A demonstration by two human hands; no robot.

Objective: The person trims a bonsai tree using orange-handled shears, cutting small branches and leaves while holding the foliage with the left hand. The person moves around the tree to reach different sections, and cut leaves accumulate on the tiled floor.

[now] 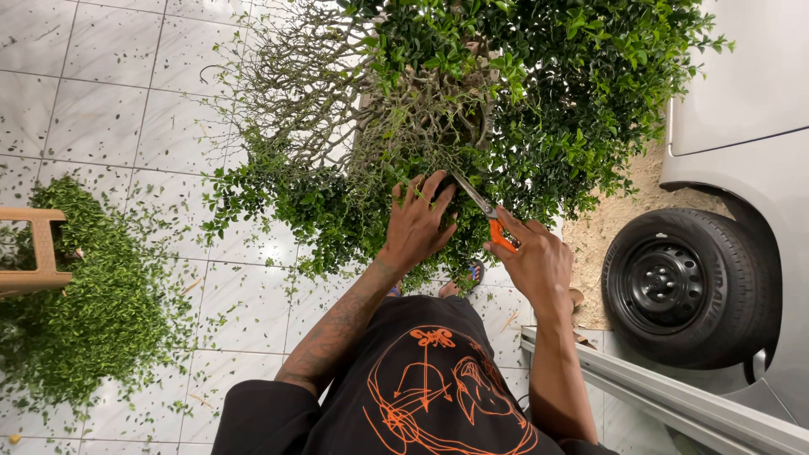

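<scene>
The bush (472, 109) fills the upper centre of the frame, just above both hands. The left hand (419, 226) lies flat on the foliage at the centre, fingers spread, gripping nothing that I can see (it only presses the twigs). The right hand (538, 263), a little lower and to the right, is closed around the orange handles of the scissors (487, 211). Their long axis runs from lower right to upper left, and the blades point into the leaves just beside the left fingertips. A pile of clippings (84, 312) lies at the left edge.
</scene>
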